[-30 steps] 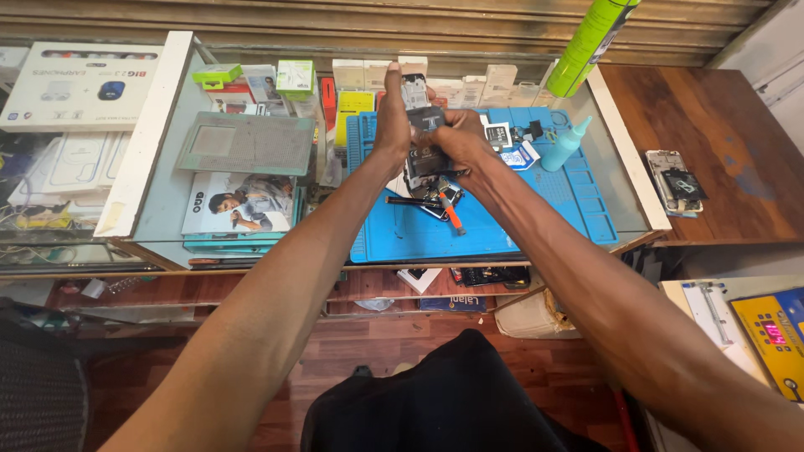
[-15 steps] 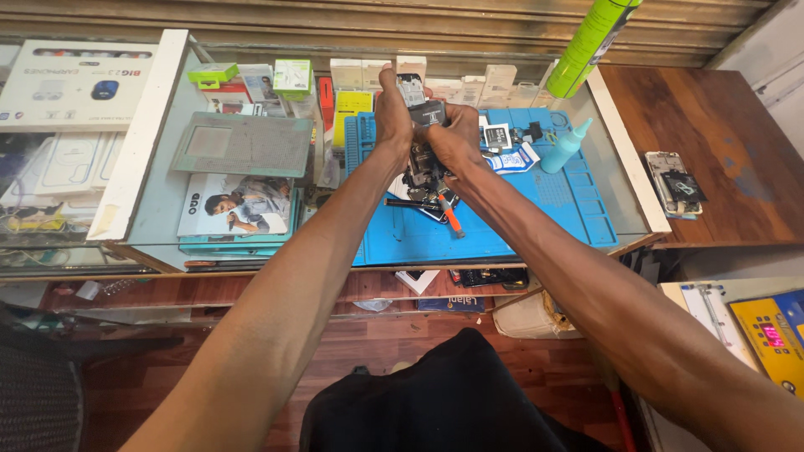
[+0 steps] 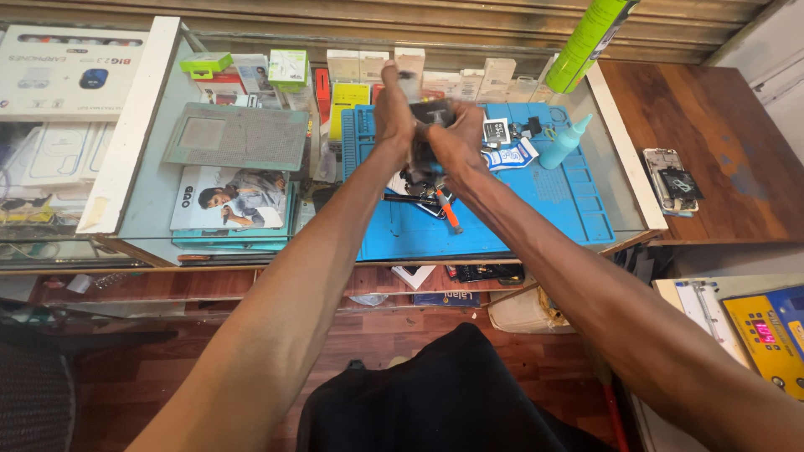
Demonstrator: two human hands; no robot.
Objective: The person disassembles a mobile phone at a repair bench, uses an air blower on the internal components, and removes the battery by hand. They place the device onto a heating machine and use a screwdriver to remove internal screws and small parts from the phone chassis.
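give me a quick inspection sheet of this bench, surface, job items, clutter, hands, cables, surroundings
surface: blue work mat on a glass counter.
job's things: small dark device held above the mat; details blurred.
clutter: orange-handled tool, teal squeeze bottle, grey grid plate, small boxes along the back.
grippers: left hand and right hand both grip the device.
cables: nothing seen.
surroundings: opened phone on a wooden table, green cylinder, yellow instrument at right.
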